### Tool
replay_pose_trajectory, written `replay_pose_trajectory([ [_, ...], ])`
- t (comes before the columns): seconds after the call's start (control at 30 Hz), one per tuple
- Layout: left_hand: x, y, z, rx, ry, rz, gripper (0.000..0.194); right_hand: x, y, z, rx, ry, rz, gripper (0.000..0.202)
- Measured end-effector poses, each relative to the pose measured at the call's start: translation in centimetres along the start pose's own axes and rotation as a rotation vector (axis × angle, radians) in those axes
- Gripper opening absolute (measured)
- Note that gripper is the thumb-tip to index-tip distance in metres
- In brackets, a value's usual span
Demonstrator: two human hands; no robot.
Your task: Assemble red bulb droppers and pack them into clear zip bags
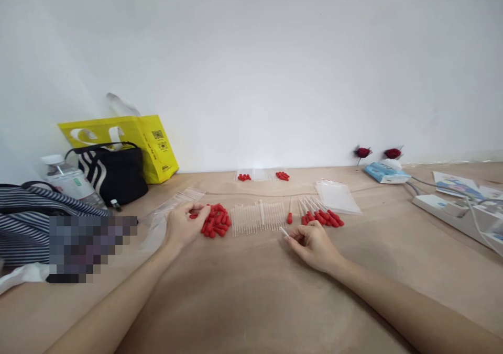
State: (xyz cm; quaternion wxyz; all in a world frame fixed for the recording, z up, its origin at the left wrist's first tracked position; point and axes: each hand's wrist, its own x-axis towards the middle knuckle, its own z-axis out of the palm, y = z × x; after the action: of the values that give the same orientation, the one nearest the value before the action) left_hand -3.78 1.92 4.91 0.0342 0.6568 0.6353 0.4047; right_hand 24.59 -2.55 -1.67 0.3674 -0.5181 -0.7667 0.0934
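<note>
Tabletop point(243, 291) bears one bulb pile point(216, 221); right hand point(314, 245) pinches tube point(283, 232).

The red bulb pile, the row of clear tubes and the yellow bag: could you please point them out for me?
Red bulb pile point(217, 220), head view: middle of the heap.
Row of clear tubes point(262, 216), head view: near the row's middle.
Yellow bag point(157, 157), head view: its printed side panel.

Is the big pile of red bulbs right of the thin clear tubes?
No, the pile of red bulbs lies left of the thin clear tubes.
</note>
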Motion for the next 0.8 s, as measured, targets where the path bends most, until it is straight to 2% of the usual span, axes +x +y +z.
replay_pose_trajectory([
  [0.07, -1.5, 1.1, 0.6, -0.185, -0.087, 0.122, 0.021, 0.0, -0.1, 0.0, 0.006, -0.011, -0.005, 0.022],
  [0.1, -2.3, 1.6, 1.2, -0.233, -0.177, 0.198, 0.021, 0.0, -0.1, -0.1, 0.009, -0.011, -0.008, 0.021],
  [0.23, -5.1, 2.8, 3.3, -0.177, -0.391, 0.395, 0.011, -0.2, -0.3, -0.6, 0.002, -0.004, -0.023, 0.019],
  [0.33, -5.9, 2.9, 3.8, -0.105, -0.512, 0.446, 0.008, -0.4, -0.3, -0.7, -0.003, -0.035, -0.053, 0.02],
  [0.4, -6.0, 2.9, 3.6, -0.088, -0.541, 0.452, 0.01, -0.5, -0.2, -0.6, -0.005, -0.063, -0.075, 0.021],
  [0.57, -6.7, 2.8, 3.5, -0.096, -0.538, 0.515, 0.037, -0.6, -0.2, -0.1, -0.024, -0.091, -0.113, 0.023],
  [0.8, -6.4, 2.9, 5.2, -0.145, -0.55, 0.582, 0.015, -0.6, -0.6, -0.3, -0.033, -0.107, -0.193, 0.022],
])
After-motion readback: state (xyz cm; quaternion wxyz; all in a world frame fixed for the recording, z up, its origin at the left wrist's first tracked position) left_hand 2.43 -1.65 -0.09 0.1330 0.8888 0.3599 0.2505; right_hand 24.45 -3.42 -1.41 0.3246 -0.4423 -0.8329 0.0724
